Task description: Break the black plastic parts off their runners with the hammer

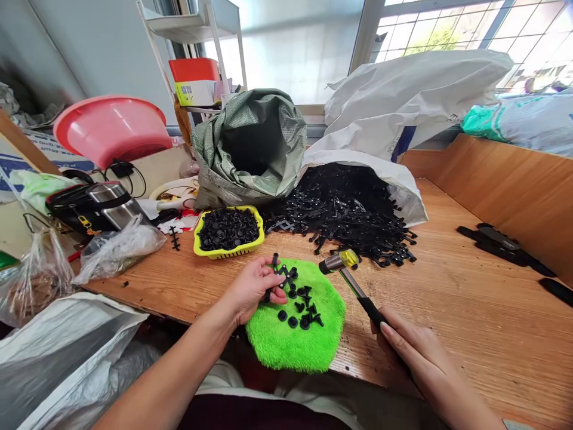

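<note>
My left hand (257,286) pinches a black linked plastic part (283,275) over the upper left of a fluffy green cloth (290,349). My right hand (403,340) is wrapped round the black handle of a small hammer (364,301), which is raised to the right of the cloth. The hammer head has a yellow face and a dark face. Several small black plastic plugs (305,322) lie scattered on the cloth. Behind my left hand, a yellow basket (229,253) holds many small black pieces.
A heap of black plastic parts (344,209) spills from a white sack (414,200). Beside it stands an open green sack (208,173). A pink basin (111,125), a black bag (71,206) and plastic bags (119,251) are at the left. Black tools (505,245) lie at the right.
</note>
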`<state>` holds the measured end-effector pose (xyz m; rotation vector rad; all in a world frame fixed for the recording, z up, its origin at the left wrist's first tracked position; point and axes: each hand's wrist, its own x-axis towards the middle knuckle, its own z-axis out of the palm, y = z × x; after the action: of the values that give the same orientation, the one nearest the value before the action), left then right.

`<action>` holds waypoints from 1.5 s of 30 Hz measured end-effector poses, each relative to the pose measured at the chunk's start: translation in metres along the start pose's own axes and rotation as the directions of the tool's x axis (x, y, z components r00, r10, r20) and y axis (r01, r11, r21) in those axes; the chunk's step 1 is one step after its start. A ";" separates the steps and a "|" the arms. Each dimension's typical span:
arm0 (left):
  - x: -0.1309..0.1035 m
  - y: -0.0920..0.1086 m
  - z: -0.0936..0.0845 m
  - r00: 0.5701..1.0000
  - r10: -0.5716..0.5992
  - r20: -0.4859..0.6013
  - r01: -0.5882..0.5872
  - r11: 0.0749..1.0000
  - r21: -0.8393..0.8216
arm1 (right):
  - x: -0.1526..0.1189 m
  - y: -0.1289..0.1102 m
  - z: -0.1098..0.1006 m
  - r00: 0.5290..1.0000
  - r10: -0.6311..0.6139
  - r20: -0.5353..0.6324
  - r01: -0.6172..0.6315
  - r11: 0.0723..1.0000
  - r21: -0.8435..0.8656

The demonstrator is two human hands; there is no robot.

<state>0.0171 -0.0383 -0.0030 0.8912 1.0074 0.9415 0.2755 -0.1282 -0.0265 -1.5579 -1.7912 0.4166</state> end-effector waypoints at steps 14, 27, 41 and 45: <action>0.002 -0.001 0.004 0.998 0.035 -0.053 -0.030 0.996 0.080 | 0.020 -0.030 -0.008 0.960 -0.207 0.186 0.235 0.962 -0.140; 0.006 -0.005 0.000 0.996 0.057 -0.075 -0.047 0.990 0.131 | 0.024 -0.036 0.001 0.905 -0.159 0.394 0.314 0.875 -0.368; -0.061 -0.018 -0.031 0.991 0.130 -0.024 -0.097 0.838 0.537 | -0.005 -0.006 -0.013 0.985 -0.084 0.153 0.084 0.996 0.008; -0.060 -0.020 -0.023 0.989 0.145 -0.010 -0.107 0.771 0.628 | -0.008 -0.015 -0.012 0.986 -0.060 0.155 0.065 0.998 -0.023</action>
<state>-0.0149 -0.0973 -0.0113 1.5150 1.3598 0.7429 0.2736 -0.1416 -0.0109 -1.5197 -1.9662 0.4950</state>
